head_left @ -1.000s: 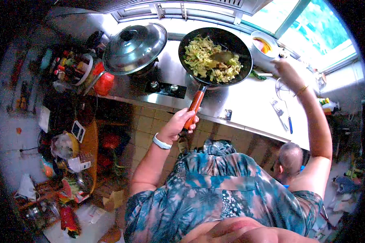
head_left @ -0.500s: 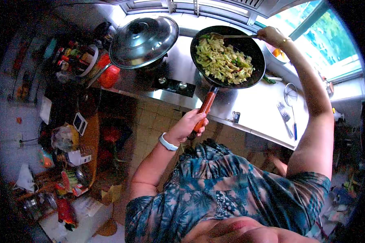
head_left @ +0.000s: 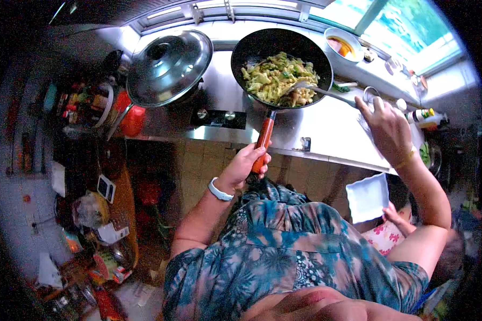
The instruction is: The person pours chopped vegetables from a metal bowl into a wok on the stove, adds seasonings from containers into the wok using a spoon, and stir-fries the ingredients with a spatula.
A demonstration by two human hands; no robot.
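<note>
My left hand [head_left: 246,167] is wrapped round the reddish wooden handle of a black wok [head_left: 251,48] on the steel stovetop. Chopped pale green vegetables [head_left: 273,75] fill the wok's middle and near side. In my right hand [head_left: 388,131] is the handle of a metal spatula [head_left: 332,94], whose head dips into the near right part of the vegetables. Below my right forearm, another person's hand [head_left: 393,214] holds a white wavy-edged dish [head_left: 368,198].
A pot with a domed steel lid [head_left: 168,67] stands left of the wok, near a red bag [head_left: 131,117]. On the windowsill sits a white bowl [head_left: 344,44] with orange liquid. Bottles [head_left: 423,115] stand at the right. Cluttered shelves line the left.
My right hand has swept down and right, bringing the spatula from the wok's far left to its near right side. The vegetables have shifted. The other person's white dish has come into view.
</note>
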